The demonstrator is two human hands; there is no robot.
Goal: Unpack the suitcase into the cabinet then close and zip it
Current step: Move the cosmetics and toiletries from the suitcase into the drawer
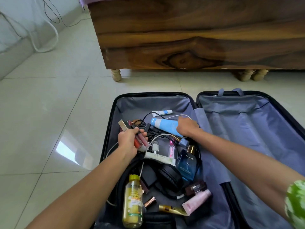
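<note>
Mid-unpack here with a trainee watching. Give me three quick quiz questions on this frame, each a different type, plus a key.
1. True or false: the right half of the suitcase holds most of the items.
2. Multiple choice: the left hand grips A) the headphones, B) a bundle of lipsticks, C) the yellow bottle.
3. Fill in: the right hand rests on the light ____ tube.

Key: 1 false, since the items lie in the left half. 2 B. 3 blue.
</note>
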